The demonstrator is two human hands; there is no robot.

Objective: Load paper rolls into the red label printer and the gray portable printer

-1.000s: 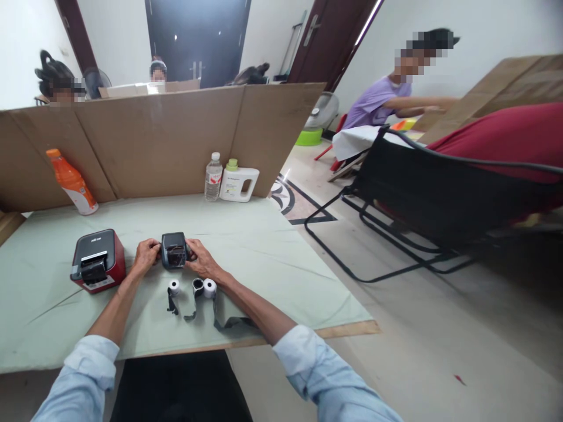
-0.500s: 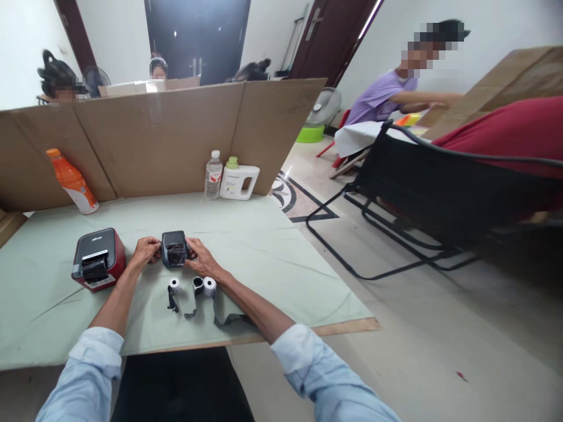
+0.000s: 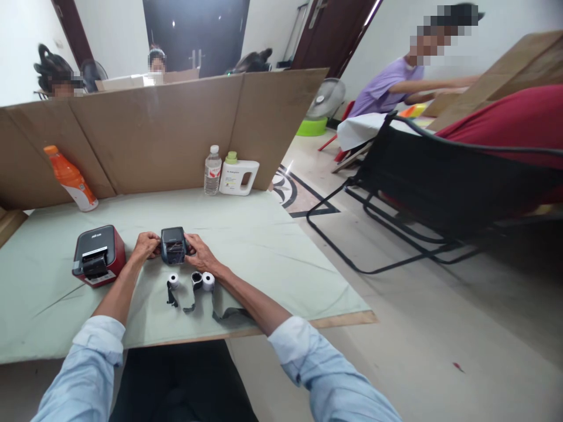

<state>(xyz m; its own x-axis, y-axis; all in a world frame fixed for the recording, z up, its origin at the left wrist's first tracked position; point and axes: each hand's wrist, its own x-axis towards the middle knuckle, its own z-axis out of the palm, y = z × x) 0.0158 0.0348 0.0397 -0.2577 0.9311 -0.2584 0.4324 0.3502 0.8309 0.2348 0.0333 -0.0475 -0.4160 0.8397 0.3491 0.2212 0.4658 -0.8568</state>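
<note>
Fingers half-curled, the right hand (image 3: 201, 253) holds a black machine (image 3: 173, 245). The left hand (image 3: 145, 246) is bunched beside it, grip unclear.

The person's bare left forearm (image 3: 115, 293) slants forward and to the right, the bare right forearm (image 3: 250, 298) forward and to the left, both emerging from rolled-up, light-blue cloth sleeves (image 3: 303, 351). The left hand (image 3: 146, 244) is turned inward, fingers curled, thumb and fingertips close together. The right hand (image 3: 202, 254) faces it, just apart, thumb parted from bent fingers. Black-clothed thighs (image 3: 185, 387) show between the arms.
</note>
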